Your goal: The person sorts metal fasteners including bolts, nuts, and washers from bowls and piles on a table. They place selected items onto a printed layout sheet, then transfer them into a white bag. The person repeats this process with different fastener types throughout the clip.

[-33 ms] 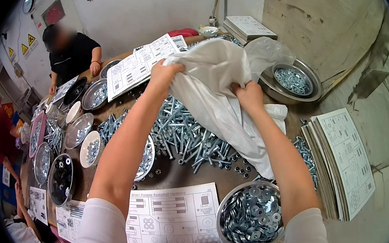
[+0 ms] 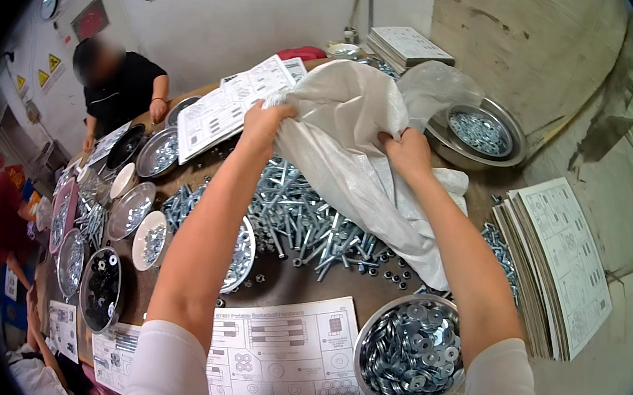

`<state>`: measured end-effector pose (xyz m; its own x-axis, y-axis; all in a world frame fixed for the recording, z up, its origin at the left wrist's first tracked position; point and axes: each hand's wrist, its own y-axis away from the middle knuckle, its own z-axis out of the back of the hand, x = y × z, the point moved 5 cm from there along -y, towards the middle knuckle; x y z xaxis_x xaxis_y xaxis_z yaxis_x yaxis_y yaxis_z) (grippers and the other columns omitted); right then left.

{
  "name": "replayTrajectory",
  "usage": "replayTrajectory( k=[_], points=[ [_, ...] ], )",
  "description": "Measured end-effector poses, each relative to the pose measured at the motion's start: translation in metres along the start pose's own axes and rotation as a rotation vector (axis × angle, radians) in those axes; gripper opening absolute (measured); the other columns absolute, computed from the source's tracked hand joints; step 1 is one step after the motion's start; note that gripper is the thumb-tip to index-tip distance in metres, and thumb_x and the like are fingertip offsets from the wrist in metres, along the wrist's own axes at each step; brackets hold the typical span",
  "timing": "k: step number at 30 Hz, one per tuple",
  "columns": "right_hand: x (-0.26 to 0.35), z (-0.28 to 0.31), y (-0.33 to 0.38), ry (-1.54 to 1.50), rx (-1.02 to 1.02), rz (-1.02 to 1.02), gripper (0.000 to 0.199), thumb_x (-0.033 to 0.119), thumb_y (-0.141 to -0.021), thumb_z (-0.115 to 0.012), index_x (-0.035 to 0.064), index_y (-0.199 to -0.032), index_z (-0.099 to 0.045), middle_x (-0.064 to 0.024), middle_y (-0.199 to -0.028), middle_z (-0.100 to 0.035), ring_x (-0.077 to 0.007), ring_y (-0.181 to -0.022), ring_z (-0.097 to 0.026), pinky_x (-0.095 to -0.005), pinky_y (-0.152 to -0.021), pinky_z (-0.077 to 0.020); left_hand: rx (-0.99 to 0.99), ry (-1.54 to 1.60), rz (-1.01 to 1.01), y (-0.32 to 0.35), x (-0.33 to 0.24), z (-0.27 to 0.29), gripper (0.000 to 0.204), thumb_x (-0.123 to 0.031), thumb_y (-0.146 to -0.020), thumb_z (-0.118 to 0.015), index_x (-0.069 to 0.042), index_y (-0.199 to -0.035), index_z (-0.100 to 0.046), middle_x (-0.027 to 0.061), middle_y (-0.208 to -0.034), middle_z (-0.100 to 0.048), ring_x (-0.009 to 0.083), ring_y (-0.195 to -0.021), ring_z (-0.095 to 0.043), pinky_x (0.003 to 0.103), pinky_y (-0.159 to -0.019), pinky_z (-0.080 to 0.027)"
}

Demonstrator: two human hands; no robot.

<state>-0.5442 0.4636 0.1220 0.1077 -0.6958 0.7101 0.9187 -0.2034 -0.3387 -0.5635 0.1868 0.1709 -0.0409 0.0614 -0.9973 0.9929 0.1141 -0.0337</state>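
Both my hands grip a large white woven sack (image 2: 346, 135), held up over the table. My left hand (image 2: 269, 121) is closed on its edge at the left. My right hand (image 2: 408, 149) pinches a fold on the other side, and the lower end of the sack drapes down toward the table. Beneath and beside it lies a heap of silver bolts (image 2: 296, 211), partly hidden by the sack. Dark-centred nuts (image 2: 393, 273) are scattered at the near edge of that heap. A clear plastic bag (image 2: 439, 91) shows just behind the sack.
Nearest me are a printed sheet (image 2: 284, 356) and a bowl of washers (image 2: 412, 354). Card stacks stand at right (image 2: 557, 261) and far back (image 2: 409, 45). A steel basin (image 2: 518, 153) sits at back right. Several hardware bowls line the left, where a person (image 2: 123, 92) works.
Almost nothing differs. The whole view has shifted slightly, while both hands keep their hold on the sack.
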Motion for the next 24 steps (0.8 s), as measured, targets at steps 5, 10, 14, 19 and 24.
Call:
replayTrajectory(
  k=[5, 10, 14, 19, 24],
  points=[
    [0.02, -0.011, 0.0, 0.071, 0.232, 0.053, 0.054, 0.043, -0.077, -0.071, -0.0041, -0.102, -0.069, -0.0246, -0.106, -0.068, -0.0392, -0.1, -0.065, -0.0457, -0.087, -0.0498, -0.087, 0.05, -0.083, -0.024, 0.051, 0.046, 0.05, -0.012, -0.07, -0.072, 0.0, -0.117, -0.062, 0.013, -0.103, -0.066, 0.0232, -0.088, -0.062, 0.035, -0.079, -0.05],
    [-0.001, -0.025, 0.006, 0.2, 0.439, 0.083, 0.081, 0.054, -0.069, -0.076, -0.0029, -0.124, -0.06, -0.0248, -0.124, -0.061, -0.0363, -0.114, -0.06, -0.0413, -0.096, -0.0472, -0.286, -0.195, -0.114, 0.039, 0.038, 0.058, 0.056, -0.016, -0.076, -0.072, 0.005, -0.125, -0.053, 0.0151, -0.113, -0.063, 0.0223, -0.1, -0.06, 0.033, -0.09, -0.045],
    [-0.031, -0.028, -0.003, -0.026, 0.329, 0.097, 0.093, 0.057, -0.067, -0.077, -0.0043, -0.132, -0.052, -0.0239, -0.126, -0.06, -0.0356, -0.119, -0.058, -0.0385, -0.102, -0.0444, -0.04, 0.065, -0.011, 0.122, 0.052, 0.016, 0.055, -0.021, -0.082, -0.069, 0.004, -0.127, -0.05, 0.0156, -0.127, -0.053, 0.0247, -0.115, -0.049, 0.037, -0.099, -0.038],
    [-0.012, -0.055, -0.019, -0.415, 0.314, 0.194, 0.102, 0.058, -0.063, -0.079, -0.0052, -0.136, -0.047, -0.0247, -0.136, -0.052, -0.0363, -0.125, -0.053, -0.0387, -0.106, -0.0416, 0.002, 0.284, 0.444, 0.149, 0.121, 0.001, 0.098, -0.048, -0.087, -0.069, 0.001, -0.152, -0.016, 0.0252, -0.151, -0.031, 0.0359, -0.143, -0.026, 0.048, -0.114, -0.024],
    [-0.015, -0.073, -0.039, -0.089, 0.259, 0.021, 0.094, 0.049, -0.058, -0.084, -0.0013, -0.132, -0.055, -0.0224, -0.133, -0.056, -0.035, -0.122, -0.056, -0.0376, -0.102, -0.0451, 0.08, 0.185, 0.453, 0.105, 0.115, -0.001, 0.124, -0.071, -0.074, -0.07, 0.004, -0.152, -0.008, 0.0272, -0.155, -0.022, 0.0375, -0.143, -0.026, 0.048, -0.116, -0.021]
  ],
)
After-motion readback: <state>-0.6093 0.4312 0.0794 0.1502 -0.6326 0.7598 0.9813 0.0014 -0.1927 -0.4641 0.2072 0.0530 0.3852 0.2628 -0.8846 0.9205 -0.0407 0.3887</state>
